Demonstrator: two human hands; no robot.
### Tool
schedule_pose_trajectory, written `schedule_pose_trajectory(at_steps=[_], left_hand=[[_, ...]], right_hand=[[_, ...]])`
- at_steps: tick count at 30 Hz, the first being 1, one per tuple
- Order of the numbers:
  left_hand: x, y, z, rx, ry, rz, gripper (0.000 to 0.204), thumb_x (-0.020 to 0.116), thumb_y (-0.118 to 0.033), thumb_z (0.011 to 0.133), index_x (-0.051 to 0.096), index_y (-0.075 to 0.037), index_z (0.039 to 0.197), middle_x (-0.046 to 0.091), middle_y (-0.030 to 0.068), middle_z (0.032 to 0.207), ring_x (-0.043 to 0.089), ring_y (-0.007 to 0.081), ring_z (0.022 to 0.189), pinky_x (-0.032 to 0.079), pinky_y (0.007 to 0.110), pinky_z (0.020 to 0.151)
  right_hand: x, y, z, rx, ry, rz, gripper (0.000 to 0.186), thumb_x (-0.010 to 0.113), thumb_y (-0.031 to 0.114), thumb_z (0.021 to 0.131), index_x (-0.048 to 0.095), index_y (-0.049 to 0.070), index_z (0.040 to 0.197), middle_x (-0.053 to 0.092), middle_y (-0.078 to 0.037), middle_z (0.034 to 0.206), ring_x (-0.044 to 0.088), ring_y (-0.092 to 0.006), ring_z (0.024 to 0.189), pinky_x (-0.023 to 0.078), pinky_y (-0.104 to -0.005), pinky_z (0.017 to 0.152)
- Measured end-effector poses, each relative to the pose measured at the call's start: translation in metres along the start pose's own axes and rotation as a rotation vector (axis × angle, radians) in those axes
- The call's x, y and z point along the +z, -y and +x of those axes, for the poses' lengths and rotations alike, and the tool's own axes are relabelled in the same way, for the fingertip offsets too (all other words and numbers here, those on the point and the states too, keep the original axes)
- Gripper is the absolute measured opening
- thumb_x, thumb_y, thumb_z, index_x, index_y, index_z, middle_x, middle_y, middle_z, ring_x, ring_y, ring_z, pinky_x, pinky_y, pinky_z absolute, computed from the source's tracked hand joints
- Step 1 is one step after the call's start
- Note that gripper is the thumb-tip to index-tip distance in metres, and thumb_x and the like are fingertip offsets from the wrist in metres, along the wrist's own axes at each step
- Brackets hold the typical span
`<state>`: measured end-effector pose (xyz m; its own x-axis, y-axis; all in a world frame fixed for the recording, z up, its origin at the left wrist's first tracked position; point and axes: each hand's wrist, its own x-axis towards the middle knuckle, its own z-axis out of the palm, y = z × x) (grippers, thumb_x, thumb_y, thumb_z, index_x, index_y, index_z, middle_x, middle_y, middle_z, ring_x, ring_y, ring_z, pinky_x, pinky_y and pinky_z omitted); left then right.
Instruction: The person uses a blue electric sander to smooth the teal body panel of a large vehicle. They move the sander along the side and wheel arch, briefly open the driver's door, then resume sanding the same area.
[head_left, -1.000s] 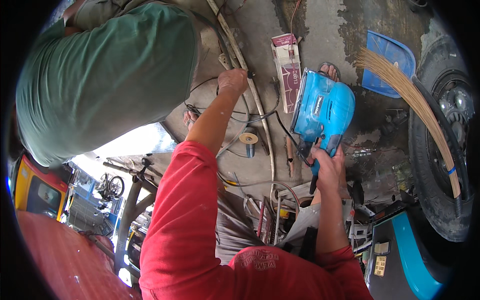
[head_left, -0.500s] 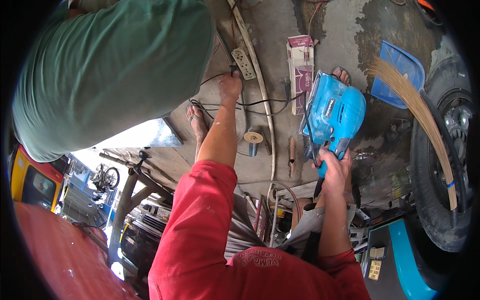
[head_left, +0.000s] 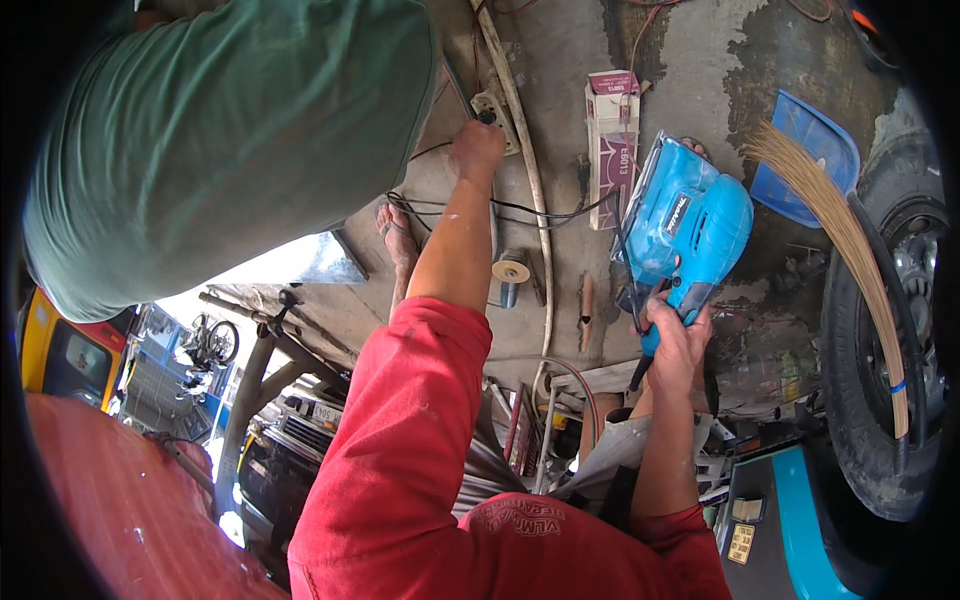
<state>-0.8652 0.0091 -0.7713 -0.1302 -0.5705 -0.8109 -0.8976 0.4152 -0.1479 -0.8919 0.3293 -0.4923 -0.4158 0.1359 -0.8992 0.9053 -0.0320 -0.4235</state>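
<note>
- Left arm [head_left: 400,420]: one, extended well forward, red-sleeved down to about the elbow.
- Left forearm [head_left: 448,240]: bare, wrist nearly in line.
- Left grip [head_left: 477,148]: closed, back of hand uppermost, fingertips hidden.
- Right forearm [head_left: 668,440]: bare, pointing forward, reaching less far.
- Right grip [head_left: 679,340]: closed, digits curled, partly hidden.
</note>
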Motion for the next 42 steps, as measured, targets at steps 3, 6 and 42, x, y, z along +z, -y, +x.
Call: schedule_pose_trajectory(at_steps=[3,6,42], left_hand=[[-0.007,-0.007,0.008,0.006,0.013,0.018,0.046,0.063,-0.040,0.099,0.078,-0.006,0.125,0.073,0.0223,0.135,0.068,0.0436,0.128,0.056,0.051,0.106],[-0.012,-0.014,0.011,0.016,-0.012,0.026,0.043,0.063,-0.036,0.097,0.079,-0.006,0.123,0.074,0.0228,0.132,0.070,0.0439,0.125,0.057,0.052,0.103],[-0.170,0.310,-0.316,-0.413,0.009,-1.878,0.010,0.072,0.000,0.089,0.065,-0.003,0.095,0.066,0.0068,0.074,0.064,0.0185,0.056,0.055,0.036,0.047]], right_hand=[[0.002,0.002,0.001,-0.005,-0.007,-0.018,0.031,0.071,-0.002,0.091,0.060,0.003,0.119,0.067,-0.007,0.099,0.065,-0.0162,0.072,0.057,-0.0359,0.063],[0.003,0.006,0.001,-0.009,-0.001,-0.085,0.028,0.071,-0.002,0.090,0.061,0.002,0.116,0.068,-0.007,0.097,0.066,-0.0161,0.072,0.057,-0.0342,0.065],[0.040,-0.043,-0.226,-0.264,0.601,-1.634,0.069,0.067,0.053,0.100,0.061,0.004,0.149,0.071,-0.027,0.134,0.067,-0.0453,0.125,0.051,-0.0529,0.107]])
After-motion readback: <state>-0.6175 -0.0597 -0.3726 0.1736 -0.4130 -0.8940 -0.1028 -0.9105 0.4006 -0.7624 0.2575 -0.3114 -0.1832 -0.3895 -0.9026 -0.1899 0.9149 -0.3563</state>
